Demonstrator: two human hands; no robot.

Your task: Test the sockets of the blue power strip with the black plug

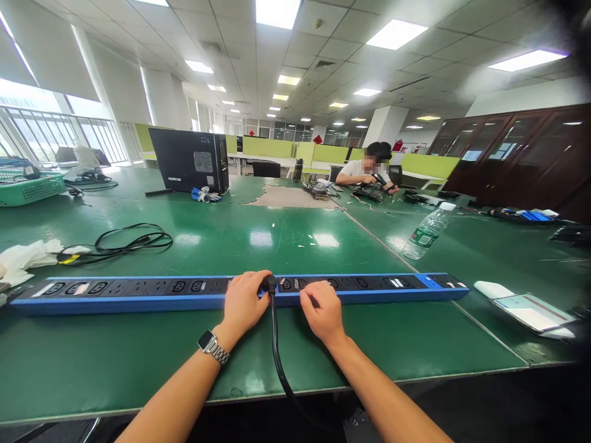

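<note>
Grasping a black plug (271, 284) with fingers (258, 276) of the left hand (244, 299), atop a blue power strip (152, 303) near the surface's (138, 357) front edge; curling the right hand (325, 309) against it (cannot tell if gripping).

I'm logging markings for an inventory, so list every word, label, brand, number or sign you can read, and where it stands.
None can be read with certainty.
Label on the water bottle: too small.
Pale stickers on the power strip: too small and blurred.
Grey sticker on the computer tower: too blurred.
Bright screen at the right: too blurred.
Red diamond sign in the background: too small.
</note>
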